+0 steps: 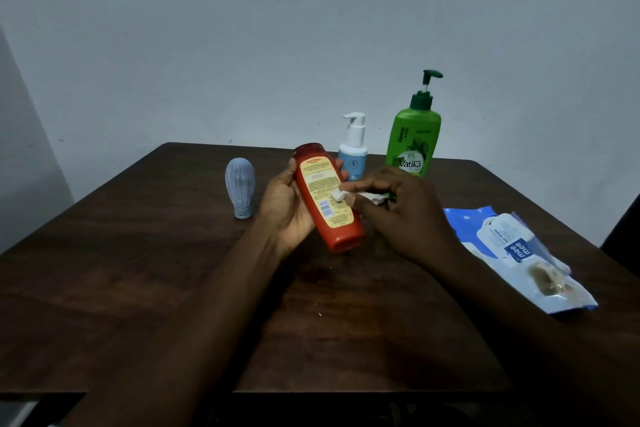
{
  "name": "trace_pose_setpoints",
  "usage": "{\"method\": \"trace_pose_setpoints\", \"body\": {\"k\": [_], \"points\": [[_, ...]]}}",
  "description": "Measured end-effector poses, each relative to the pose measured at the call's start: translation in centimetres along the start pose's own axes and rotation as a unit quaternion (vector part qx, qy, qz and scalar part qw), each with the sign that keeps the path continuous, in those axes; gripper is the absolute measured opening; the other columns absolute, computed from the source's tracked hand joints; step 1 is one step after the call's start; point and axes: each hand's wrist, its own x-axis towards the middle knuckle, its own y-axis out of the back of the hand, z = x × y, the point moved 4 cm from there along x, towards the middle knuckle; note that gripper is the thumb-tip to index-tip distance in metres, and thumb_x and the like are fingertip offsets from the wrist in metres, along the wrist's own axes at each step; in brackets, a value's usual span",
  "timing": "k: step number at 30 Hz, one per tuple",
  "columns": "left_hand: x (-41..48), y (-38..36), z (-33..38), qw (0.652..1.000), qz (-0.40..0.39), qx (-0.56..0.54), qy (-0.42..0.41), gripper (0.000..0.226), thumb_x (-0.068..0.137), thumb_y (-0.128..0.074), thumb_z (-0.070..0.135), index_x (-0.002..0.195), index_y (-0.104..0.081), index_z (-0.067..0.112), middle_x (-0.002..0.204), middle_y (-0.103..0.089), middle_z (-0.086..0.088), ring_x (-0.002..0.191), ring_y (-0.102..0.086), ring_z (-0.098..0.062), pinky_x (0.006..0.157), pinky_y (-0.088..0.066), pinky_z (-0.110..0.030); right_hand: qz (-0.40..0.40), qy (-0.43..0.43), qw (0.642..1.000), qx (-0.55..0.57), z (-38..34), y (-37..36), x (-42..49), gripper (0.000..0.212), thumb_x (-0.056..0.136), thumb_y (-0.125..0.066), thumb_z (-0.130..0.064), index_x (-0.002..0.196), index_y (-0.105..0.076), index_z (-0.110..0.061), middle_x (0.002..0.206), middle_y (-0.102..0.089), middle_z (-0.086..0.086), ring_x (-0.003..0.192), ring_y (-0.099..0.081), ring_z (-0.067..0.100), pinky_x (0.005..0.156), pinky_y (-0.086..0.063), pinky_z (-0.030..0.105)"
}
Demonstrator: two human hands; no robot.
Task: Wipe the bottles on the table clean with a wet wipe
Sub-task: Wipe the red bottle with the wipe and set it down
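My left hand grips a red bottle with a yellow label, tilted above the table, its cap end pointing away from me. My right hand pinches a small white wet wipe and presses it against the label. Behind them stand a small white-and-blue pump bottle and a tall green pump bottle. A grey-blue ribbed bottle stands upside down on its cap to the left.
A blue and white wet wipe pack lies on the dark wooden table at the right. A pale wall rises just behind the table's far edge. A dark object shows at the right edge of the view.
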Motion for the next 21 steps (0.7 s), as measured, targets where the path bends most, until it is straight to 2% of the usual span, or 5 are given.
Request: {"method": "trace_pose_setpoints", "body": {"k": [4,7,15,18,21], "points": [[-0.2,0.3,1.2,0.996,0.04,-0.069,-0.035,0.055,0.107,-0.033,0.042,0.14,-0.045,0.0,0.132,-0.064,-0.022,0.112,-0.064,-0.034,0.084,-0.055,-0.059,0.02,0.018,1.0,0.009,-1.3,0.3,-2.0,0.02,0.087,-0.074,-0.026,0.107,-0.078,-0.027,0.102,-0.068,-0.015,0.101,-0.063,-0.002,0.082,-0.05,0.012],[-0.4,0.1,1.3,0.994,0.053,-0.085,-0.041,0.053,0.107,-0.034,0.042,0.137,-0.045,0.0,0.134,-0.062,-0.022,0.12,-0.062,-0.034,0.093,-0.051,-0.058,0.052,0.036,0.998,0.007,-1.9,0.6,-3.4,0.02,0.088,-0.074,-0.021,0.107,-0.077,-0.025,0.101,-0.066,-0.019,0.101,-0.062,-0.004,0.08,-0.047,0.007],[-0.6,-0.6,1.0,0.992,0.078,-0.089,-0.042,0.054,0.107,-0.035,0.043,0.139,-0.044,0.0,0.136,-0.061,-0.022,0.124,-0.06,-0.034,0.09,-0.05,-0.06,0.088,0.061,0.991,-0.08,-3.5,-0.8,-3.7,0.021,0.093,-0.065,-0.019,0.111,-0.075,-0.016,0.107,-0.061,-0.003,0.1,-0.055,0.001,0.083,-0.042,0.004],[-0.8,-0.8,1.1,0.992,0.08,-0.085,-0.044,0.056,0.107,-0.034,0.044,0.141,-0.043,0.0,0.132,-0.062,-0.022,0.119,-0.061,-0.034,0.082,-0.05,-0.059,0.034,0.12,0.984,-0.128,-4.8,-2.3,-4.4,0.024,0.093,-0.06,-0.016,0.111,-0.074,-0.015,0.116,-0.06,0.005,0.109,-0.055,0.013,0.092,-0.047,0.02],[-1.0,-1.0,1.1,0.992,0.078,-0.096,-0.042,0.055,0.108,-0.033,0.043,0.139,-0.045,-0.001,0.124,-0.062,-0.023,0.113,-0.061,-0.034,0.082,-0.05,-0.062,0.004,0.177,0.972,-0.153,-4.6,-2.9,-5.4,0.026,0.087,-0.064,-0.005,0.108,-0.076,-0.014,0.116,-0.06,0.006,0.107,-0.059,0.021,0.089,-0.052,0.03]]}}
